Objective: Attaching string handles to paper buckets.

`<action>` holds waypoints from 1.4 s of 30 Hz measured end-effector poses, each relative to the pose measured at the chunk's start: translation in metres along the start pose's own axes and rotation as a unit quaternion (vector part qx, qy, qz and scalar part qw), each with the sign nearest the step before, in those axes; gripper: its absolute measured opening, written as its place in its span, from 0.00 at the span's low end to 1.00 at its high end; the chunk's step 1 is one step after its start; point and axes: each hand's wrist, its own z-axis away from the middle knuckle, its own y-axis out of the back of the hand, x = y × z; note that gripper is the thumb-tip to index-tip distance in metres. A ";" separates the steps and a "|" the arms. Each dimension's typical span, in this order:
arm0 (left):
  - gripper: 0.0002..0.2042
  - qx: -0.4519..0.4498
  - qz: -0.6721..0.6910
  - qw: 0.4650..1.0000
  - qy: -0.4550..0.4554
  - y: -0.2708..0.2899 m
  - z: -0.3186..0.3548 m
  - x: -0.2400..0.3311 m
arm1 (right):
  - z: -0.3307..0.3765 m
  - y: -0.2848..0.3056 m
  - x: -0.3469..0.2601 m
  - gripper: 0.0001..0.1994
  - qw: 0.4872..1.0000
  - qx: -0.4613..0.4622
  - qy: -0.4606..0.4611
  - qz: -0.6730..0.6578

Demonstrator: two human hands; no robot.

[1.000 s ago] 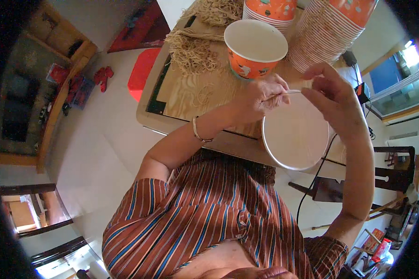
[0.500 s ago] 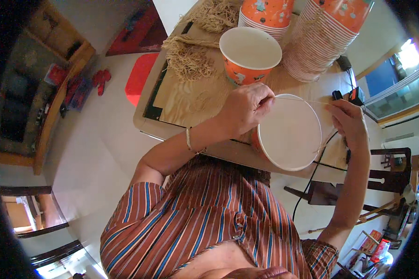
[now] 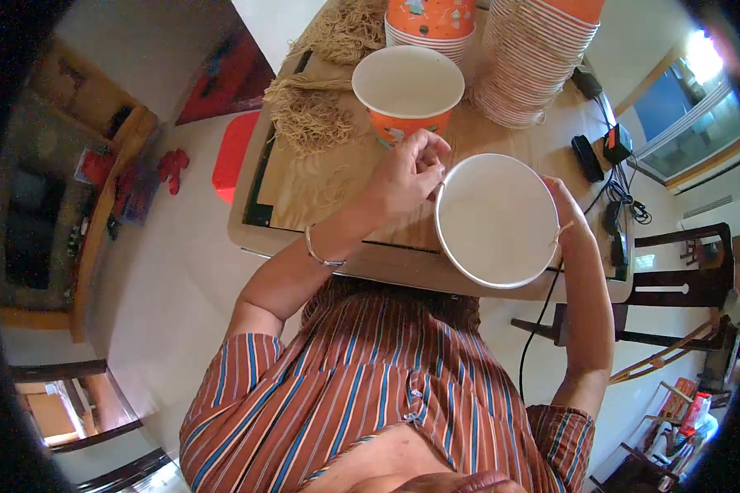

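Note:
A round paper bucket [image 3: 497, 222], white inside, is tilted so its mouth faces up toward me at the table's front edge. My right hand [image 3: 574, 218] is wrapped round its right side, the fingers mostly hidden behind it. A short tan string end [image 3: 561, 232] sticks out at the rim beside that hand. My left hand [image 3: 409, 174] is closed in a pinch against the bucket's left rim; what lies between the fingertips is too small to make out. Just beyond that hand stands an orange-patterned paper bucket [image 3: 409, 86], upright, with its white inside showing.
Tan string bundles [image 3: 312, 119] lie at the table's left. Behind stand a shorter bucket stack [image 3: 430, 29] and a tall leaning stack [image 3: 530, 62] with strings hanging along it. Black adapters and cables [image 3: 617, 144] lie at right. A red stool [image 3: 235, 156] stands left, a dark chair [image 3: 686, 279] right.
The string stretched between my hands over the bucket no longer shows. My right hand has come down and in onto the bucket's side; my left has shifted left and lower. The whole view has shifted slightly.

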 end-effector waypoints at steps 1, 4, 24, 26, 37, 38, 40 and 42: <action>0.05 0.019 -0.015 0.999 -0.034 0.000 0.000 -0.003 | 0.002 -0.001 -0.001 0.15 1.000 0.000 0.000 0.000; 0.06 0.029 -0.114 0.989 -0.087 0.001 0.000 -0.002 | 0.023 -0.002 -0.023 0.11 0.983 0.143 0.050 0.102; 0.10 0.037 -0.198 0.977 -0.065 -0.010 0.019 0.015 | 0.108 -0.047 -0.037 0.14 0.841 0.258 0.126 0.458; 0.10 0.042 -0.200 0.977 -0.065 -0.011 0.019 0.015 | 0.106 -0.041 -0.020 0.14 0.910 0.285 0.091 0.288; 0.10 0.045 -0.189 0.975 -0.108 -0.013 0.015 0.013 | 0.095 -0.031 -0.023 0.14 0.957 0.272 0.032 0.099; 0.10 0.042 -0.188 0.975 -0.112 -0.014 0.014 0.015 | 0.100 -0.016 -0.024 0.13 0.948 0.292 0.031 0.120; 0.11 0.030 -0.180 0.981 -0.062 -0.012 0.015 0.019 | 0.105 -0.008 -0.047 0.12 0.945 0.287 0.018 0.154; 0.11 0.024 -0.192 0.980 -0.050 -0.008 0.018 0.026 | 0.105 -0.021 -0.060 0.11 0.940 0.278 0.000 0.196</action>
